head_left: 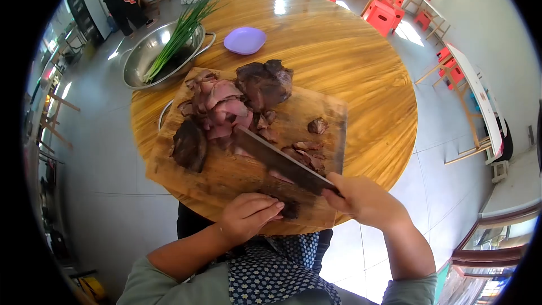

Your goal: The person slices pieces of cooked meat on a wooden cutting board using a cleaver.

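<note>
My right hand (357, 200) is closed around the handle end of a cleaver (285, 164), whose broad dark blade slants up and left over the wooden cutting board (316, 110). Near the board's front edge, my left hand (251, 214) presses closed on a dark piece of meat (289, 210). Pink meat slices (220, 101) lie heaped at the board's upper left, beside a large dark chunk of meat (265, 85). Another dark slab (189, 144) rests at the left. Smaller cut pieces (307, 155) and a small lump (318, 126) are on the right side.
A steel basin (132, 68) holding long green stalks (180, 36) stands at the round table's (384, 96) back left. Beside it is a purple dish (244, 40). Red stools (381, 17) and a white table (477, 99) stand beyond. Another person (121, 0) is at the far left.
</note>
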Demonstrator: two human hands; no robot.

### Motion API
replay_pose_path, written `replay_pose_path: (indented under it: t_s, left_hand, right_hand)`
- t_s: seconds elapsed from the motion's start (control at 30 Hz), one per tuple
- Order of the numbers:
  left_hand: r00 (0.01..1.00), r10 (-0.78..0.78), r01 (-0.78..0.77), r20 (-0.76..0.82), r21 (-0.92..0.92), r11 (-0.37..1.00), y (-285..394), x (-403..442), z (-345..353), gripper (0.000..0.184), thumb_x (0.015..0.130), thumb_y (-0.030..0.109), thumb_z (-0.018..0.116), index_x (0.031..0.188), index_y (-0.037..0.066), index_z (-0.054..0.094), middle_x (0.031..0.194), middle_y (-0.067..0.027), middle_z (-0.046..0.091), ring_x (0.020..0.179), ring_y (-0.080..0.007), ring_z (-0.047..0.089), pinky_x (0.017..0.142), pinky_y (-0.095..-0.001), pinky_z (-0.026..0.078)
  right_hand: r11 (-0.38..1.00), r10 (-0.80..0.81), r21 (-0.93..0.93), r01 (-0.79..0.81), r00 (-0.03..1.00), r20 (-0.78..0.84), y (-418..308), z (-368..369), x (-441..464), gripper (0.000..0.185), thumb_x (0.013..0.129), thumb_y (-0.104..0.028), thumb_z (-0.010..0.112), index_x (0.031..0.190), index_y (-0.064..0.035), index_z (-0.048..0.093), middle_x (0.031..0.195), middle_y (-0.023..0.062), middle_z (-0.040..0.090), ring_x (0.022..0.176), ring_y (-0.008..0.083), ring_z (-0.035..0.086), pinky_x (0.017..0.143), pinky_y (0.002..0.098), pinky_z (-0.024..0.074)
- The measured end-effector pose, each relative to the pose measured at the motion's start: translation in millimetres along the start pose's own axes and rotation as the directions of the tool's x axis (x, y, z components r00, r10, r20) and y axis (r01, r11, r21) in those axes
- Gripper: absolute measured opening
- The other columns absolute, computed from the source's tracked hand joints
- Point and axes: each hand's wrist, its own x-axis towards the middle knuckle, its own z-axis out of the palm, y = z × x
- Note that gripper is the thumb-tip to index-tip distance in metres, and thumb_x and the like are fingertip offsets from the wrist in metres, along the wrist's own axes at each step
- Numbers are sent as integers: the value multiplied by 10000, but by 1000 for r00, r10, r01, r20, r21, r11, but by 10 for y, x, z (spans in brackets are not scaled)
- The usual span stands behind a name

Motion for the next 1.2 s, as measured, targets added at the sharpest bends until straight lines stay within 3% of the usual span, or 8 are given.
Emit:
replay_pose_path:
  t_s: [0.13, 0.27, 0.33, 0.47, 0.57, 0.83, 0.93, 1.2]
  left_hand:
    - [998, 59, -58, -37, 37, 998, -3, -43, 8, 373, 675, 44, 903, 1015, 25, 751, 970, -75, 701, 850, -247, 694, 726, -318, 583]
    - [998, 57, -57, -12, 30, 998, -5, -63, 10, 355, 688, 34, 898, 1012, 26, 755, 967, -67, 691, 856, -239, 684, 723, -310, 580]
    - [999, 41, -42, 16, 27, 999, -23, -130, 24, 356, 743, 57, 848, 1087, 34, 757, 1055, -68, 706, 940, -230, 682, 793, -328, 574]
    - [999, 36, -37, 17, 32, 999, -17, -98, 3, 343, 753, 62, 842, 1086, 33, 762, 1081, -73, 711, 958, -236, 685, 821, -340, 578]
    - [1000, 18, -19, 22, 54, 998, 28, -35, -27, 253, 693, 27, 865, 928, 15, 772, 982, -82, 717, 900, -253, 702, 824, -351, 593]
    - [996, 28, -33, 85, 54, 998, -3, -84, -73, 162, 684, 26, 759, 846, 24, 762, 970, -96, 736, 918, -284, 716, 859, -395, 589]
    - [996, 28, -31, 80, 33, 999, -15, -74, -72, 218, 752, 27, 736, 967, 20, 774, 1045, -82, 728, 964, -286, 724, 868, -407, 605]
    - [992, 4, -1, 128, -17, 1000, -63, -112, -90, 193, 736, 68, 819, 919, 42, 763, 1001, -56, 739, 938, -262, 737, 862, -397, 627]
  right_hand:
    - [992, 130, 8, -129, 991, -30, -130, -187, -240, 240, 1022, -274, 584, 1050, -41, 534, 800, 227, 617, 770, 435, 604, 666, 482, 455]
    - [989, 58, -133, -60, 998, -20, -331, -105, -479, 194, 1017, -232, 573, 1016, -43, 527, 776, 201, 617, 747, 424, 624, 640, 486, 476]
    - [987, 8, -157, -20, 997, -76, -361, -32, -540, 208, 972, -226, 644, 897, -53, 557, 734, 156, 624, 683, 393, 635, 594, 485, 486]
    - [979, 43, -202, -37, 999, 25, -398, -10, -580, 197, 975, -231, 639, 932, -61, 550, 778, 135, 635, 668, 385, 632, 581, 475, 500]
    - [960, 34, -279, -21, 999, 42, -389, 24, -572, 193, 963, -226, 645, 931, -64, 546, 782, 129, 629, 666, 379, 635, 580, 461, 510]
    - [956, 104, -288, -48, 978, 181, -402, -61, -564, 125, 948, -180, 622, 957, -60, 588, 820, 107, 641, 692, 353, 655, 610, 461, 533]
    - [937, 223, -323, -134, 941, 256, -474, -183, -628, 128, 945, -183, 618, 953, -57, 598, 837, 104, 651, 691, 354, 658, 629, 464, 541]
    - [938, 245, -323, -129, 904, 350, -447, -280, -474, 112, 923, -163, 637, 930, -60, 593, 808, 106, 654, 677, 346, 668, 610, 440, 551]
